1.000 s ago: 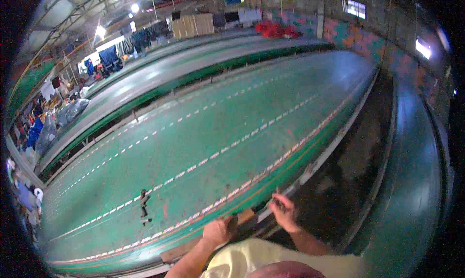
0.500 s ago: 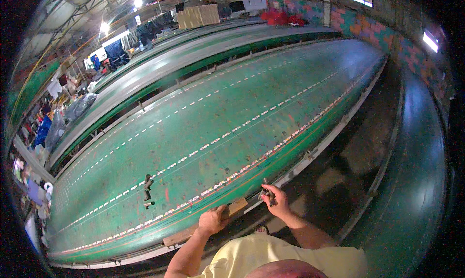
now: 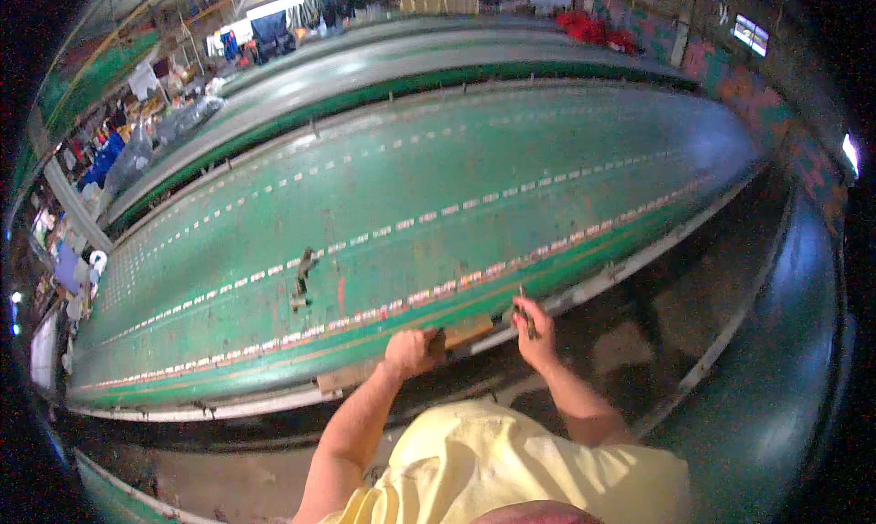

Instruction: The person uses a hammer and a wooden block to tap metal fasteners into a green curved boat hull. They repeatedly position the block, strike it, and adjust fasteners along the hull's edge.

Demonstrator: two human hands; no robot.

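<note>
A narrow wooden board lies along the near edge of the long green table. My left hand is closed over the middle of this board, its fingertips partly hidden. To the right, just off the table's edge, my right hand grips a small dark metal tool with a thin end pointing up; its exact kind is too blurred to name. A dark jointed metal piece lies on the green surface to the left, beside the middle row of white marks.
More long tables run behind this one, and another green table stands at the right across a dark aisle. Red cloth lies at the far end. Plastic bags and clutter are piled at the far left.
The whole view has turned, so the table appears shifted and more floor shows at lower left. Both hands keep about the same places, the left on the board, the right holding the metal tool.
</note>
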